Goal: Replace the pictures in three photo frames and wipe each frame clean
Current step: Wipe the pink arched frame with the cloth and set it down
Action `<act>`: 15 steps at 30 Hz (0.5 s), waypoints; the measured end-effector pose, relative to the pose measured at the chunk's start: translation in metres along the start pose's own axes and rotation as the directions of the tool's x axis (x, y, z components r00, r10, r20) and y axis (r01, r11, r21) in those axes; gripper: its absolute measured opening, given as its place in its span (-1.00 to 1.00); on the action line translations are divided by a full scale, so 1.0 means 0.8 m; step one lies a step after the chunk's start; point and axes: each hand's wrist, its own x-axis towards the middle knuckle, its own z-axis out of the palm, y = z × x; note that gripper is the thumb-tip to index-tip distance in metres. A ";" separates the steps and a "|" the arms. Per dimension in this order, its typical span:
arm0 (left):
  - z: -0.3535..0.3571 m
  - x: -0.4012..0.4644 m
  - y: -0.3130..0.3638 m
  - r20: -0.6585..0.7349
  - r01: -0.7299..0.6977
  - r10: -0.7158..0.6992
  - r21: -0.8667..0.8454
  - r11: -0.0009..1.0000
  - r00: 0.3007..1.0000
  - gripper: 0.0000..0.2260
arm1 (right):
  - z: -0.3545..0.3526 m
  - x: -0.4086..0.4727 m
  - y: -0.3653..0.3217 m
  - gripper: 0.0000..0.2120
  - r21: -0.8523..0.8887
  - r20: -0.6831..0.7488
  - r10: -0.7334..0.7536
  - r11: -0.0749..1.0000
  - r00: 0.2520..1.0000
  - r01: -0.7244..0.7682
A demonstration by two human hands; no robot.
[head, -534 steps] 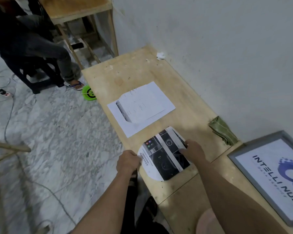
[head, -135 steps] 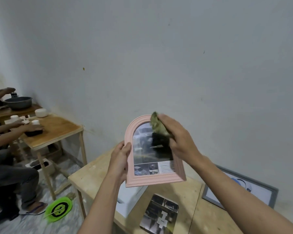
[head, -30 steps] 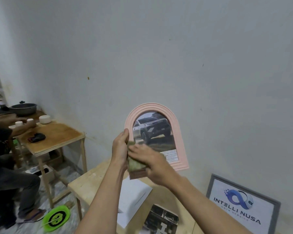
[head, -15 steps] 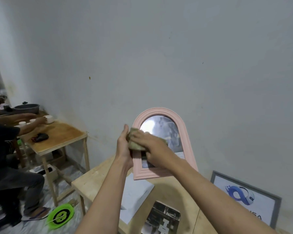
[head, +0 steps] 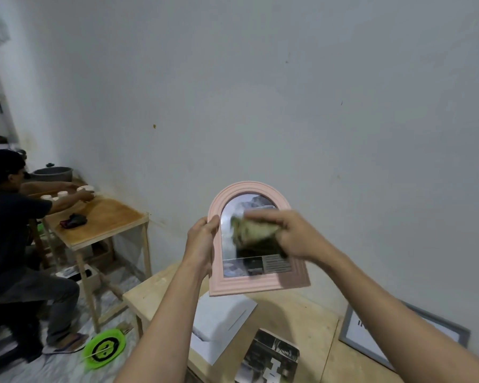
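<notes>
I hold a pink arched photo frame [head: 249, 284] upright in the air above the wooden table [head: 288, 322]. My left hand [head: 202, 244] grips its left edge, thumb on the front. My right hand [head: 288, 233] clutches a green cloth [head: 253, 230] and presses it against the glass in the middle of the frame. The cloth and hand hide much of the picture; a strip of small images and text shows along the bottom. A grey rectangular frame [head: 407, 341] with a logo print leans against the wall at the right.
White paper sheets [head: 221, 324] and a dark printed picture [head: 268, 357] lie on the table below the frame. A person [head: 14, 244] sits at the left by another wooden table [head: 100, 219] with cups and a pot. A green disc [head: 104, 348] lies on the floor.
My right hand with the cloth has swept from the frame's left edge to the middle of the glass. The frame has tilted and sits slightly lower in view.
</notes>
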 end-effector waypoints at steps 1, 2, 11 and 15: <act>0.004 -0.002 0.001 0.016 -0.022 0.022 0.005 1.000 1.000 -0.81 | -0.008 0.017 0.008 -0.25 -0.073 -0.123 -0.068 0.996 0.990 0.059; 0.010 -0.004 0.002 0.028 -0.039 0.039 -0.005 0.999 0.999 -0.81 | -0.009 0.031 0.017 -0.25 -0.181 -0.178 -0.141 0.978 0.974 0.109; -0.005 0.002 -0.012 -0.044 -0.135 0.132 -0.062 0.989 0.990 -0.82 | 0.076 -0.051 0.045 -0.52 -0.043 0.215 -0.128 0.989 0.968 0.140; -0.004 0.003 -0.018 0.019 -0.118 0.119 -0.021 0.993 0.993 -0.86 | 0.055 -0.062 0.044 -0.44 0.226 0.318 0.110 0.956 0.942 -0.188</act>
